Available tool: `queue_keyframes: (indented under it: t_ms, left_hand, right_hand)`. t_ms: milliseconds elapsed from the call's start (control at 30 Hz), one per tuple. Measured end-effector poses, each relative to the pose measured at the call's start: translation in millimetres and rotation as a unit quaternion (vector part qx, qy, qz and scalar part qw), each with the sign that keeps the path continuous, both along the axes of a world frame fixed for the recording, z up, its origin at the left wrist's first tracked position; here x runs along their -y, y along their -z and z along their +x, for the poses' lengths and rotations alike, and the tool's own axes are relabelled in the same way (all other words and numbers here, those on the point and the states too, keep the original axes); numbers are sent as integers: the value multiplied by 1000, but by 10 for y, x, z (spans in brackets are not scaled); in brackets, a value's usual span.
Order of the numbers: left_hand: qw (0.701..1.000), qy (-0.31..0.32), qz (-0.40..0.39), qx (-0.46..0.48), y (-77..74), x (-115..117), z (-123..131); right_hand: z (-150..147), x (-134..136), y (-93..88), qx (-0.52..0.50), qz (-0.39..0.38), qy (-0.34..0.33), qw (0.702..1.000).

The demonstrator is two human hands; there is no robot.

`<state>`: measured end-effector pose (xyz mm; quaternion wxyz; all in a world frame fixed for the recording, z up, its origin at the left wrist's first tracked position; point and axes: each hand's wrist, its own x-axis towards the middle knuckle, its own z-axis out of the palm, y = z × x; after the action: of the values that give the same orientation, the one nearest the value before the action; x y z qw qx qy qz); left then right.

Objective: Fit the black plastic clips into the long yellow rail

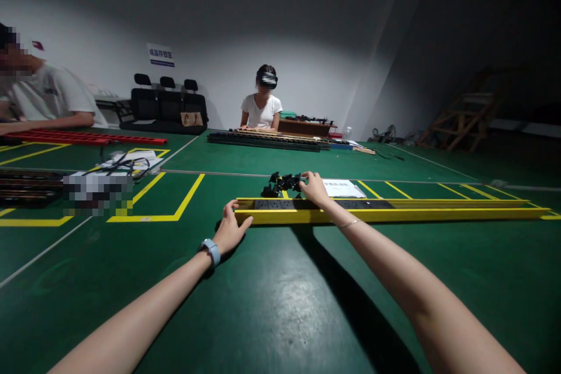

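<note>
A long yellow channel [280,217] lies crosswise on the green table, with black socket-like modules [280,204] set in a row inside it. My left hand [231,229], a light blue watch on its wrist, grips the channel's left end, thumb along the near side and fingers over the end. My right hand [314,188] reaches across the channel to a small pile of black parts [280,183] just behind it. Its fingers are curled and closed at the pile's right edge; what they hold, if anything, is hidden.
Behind the channel lies a white paper sign [344,188]. Yellow tape marks the green table [272,280]. Black strips [263,140] lie before a person across the table; red rails [87,138] lie near another person at left. Dark bars [30,187] and cables sit at left.
</note>
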<state>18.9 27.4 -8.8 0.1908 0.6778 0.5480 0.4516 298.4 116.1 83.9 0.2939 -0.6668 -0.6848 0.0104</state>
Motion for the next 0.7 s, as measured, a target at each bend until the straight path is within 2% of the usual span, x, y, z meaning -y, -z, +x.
queue_keyframes:
  t_ms: [167, 333, 500, 600, 700]
  left_hand:
    - [999, 5, -24, 28, 0, -36, -28]
    - [1000, 6, -29, 10, -29, -28, -19]
    - [999, 3, -34, -36, -65, -8, -9]
    - [998, -1, -37, -54, -84, 4, -10]
    - [998, 1, -36, -56, -99, 14, -11]
  right_hand:
    - [310, -757, 114, 97, -105, 26, 989]
    - [317, -1158, 339, 166, -145, 14, 975]
    - [369, -1317, 424, 175, -176, -25, 968]
    - [483, -1300, 379, 138, -180, -71, 971]
    - [592, -1199, 312, 85, -143, -120, 979]
